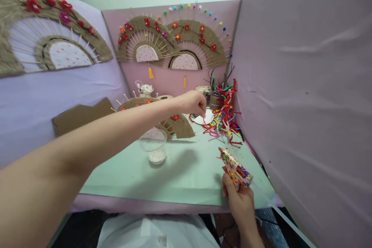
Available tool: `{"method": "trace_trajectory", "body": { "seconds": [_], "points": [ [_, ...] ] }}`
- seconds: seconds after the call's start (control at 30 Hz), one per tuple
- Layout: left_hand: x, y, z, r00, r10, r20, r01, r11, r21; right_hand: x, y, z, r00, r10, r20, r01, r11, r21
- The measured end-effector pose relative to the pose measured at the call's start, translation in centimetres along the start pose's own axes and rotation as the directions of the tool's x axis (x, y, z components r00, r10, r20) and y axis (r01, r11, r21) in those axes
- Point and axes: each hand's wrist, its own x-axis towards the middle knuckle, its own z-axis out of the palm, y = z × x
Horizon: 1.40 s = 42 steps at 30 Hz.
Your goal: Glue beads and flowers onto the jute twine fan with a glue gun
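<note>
My left arm reaches far across the table and my left hand [194, 102] is closed in a pinch just above a white paper half-circle [205, 117], beside a heap of coloured pipe cleaners [225, 118]. What the fingers pinch is too small to make out. My right hand [240, 197] is near the table's front edge, wrapped round a colourful patterned glue gun [236, 168] with its nozzle pointing up and left. A jute-wrapped fan with red flowers [162, 118] lies on the table under my left forearm.
A clear plastic cup with white beads [155, 148] stands mid-table. Brown cardboard [81, 118] leans at the left. Finished fans [171, 40] hang on the purple back and left panels. A jar holding twigs [215, 99] stands in the far corner. The purple right panel [305, 104] is close by.
</note>
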Motion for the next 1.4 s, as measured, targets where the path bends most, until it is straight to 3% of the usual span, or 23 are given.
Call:
{"method": "trace_trajectory", "body": {
  "seconds": [0.13,0.23,0.37,0.57,0.73,0.93,1.0,1.1,1.4],
  "points": [
    [3.6,-1.7,1.5,0.970,-0.082,0.231,0.030,0.974,0.223,-0.1,-0.2,-0.1,1.000,0.026,-0.007,-0.026,0.999,0.027],
    [4.7,-2.8,2.6,0.946,-0.154,0.285,0.097,0.974,0.206,-0.1,0.1,-0.1,0.999,0.046,-0.010,-0.046,0.997,0.055],
    [5.3,-4.3,3.7,0.966,-0.236,0.105,0.239,0.971,-0.022,0.1,0.4,0.0,0.998,0.060,0.015,-0.061,0.995,0.081],
    [5.0,-5.0,5.0,0.957,-0.279,-0.076,0.263,0.949,-0.171,0.1,0.1,0.0,0.998,0.055,0.004,-0.055,0.997,0.046],
    [0.6,-4.5,4.4,0.929,-0.301,-0.214,0.222,0.918,-0.329,0.0,0.2,-0.2,0.999,0.038,-0.012,-0.039,0.997,-0.062],
    [-11.1,-4.5,-0.3,0.896,-0.343,-0.283,0.219,0.894,-0.391,-0.1,0.0,0.1,0.998,0.050,-0.029,-0.051,0.998,-0.037],
    [-13.8,-4.3,-1.5,0.902,-0.340,-0.266,0.217,0.890,-0.401,0.0,-0.1,0.1,0.998,0.050,-0.030,-0.051,0.998,-0.033],
    [-14.9,-3.6,-2.1,0.910,-0.321,-0.262,0.190,0.886,-0.423,-0.1,-0.3,0.1,0.998,0.056,-0.020,-0.057,0.997,-0.043],
    [-14.0,-1.3,-2.1,0.929,-0.289,-0.229,0.149,0.863,-0.483,-0.5,-0.3,0.2,0.995,0.088,-0.054,-0.092,0.993,-0.067]
  ]
}}
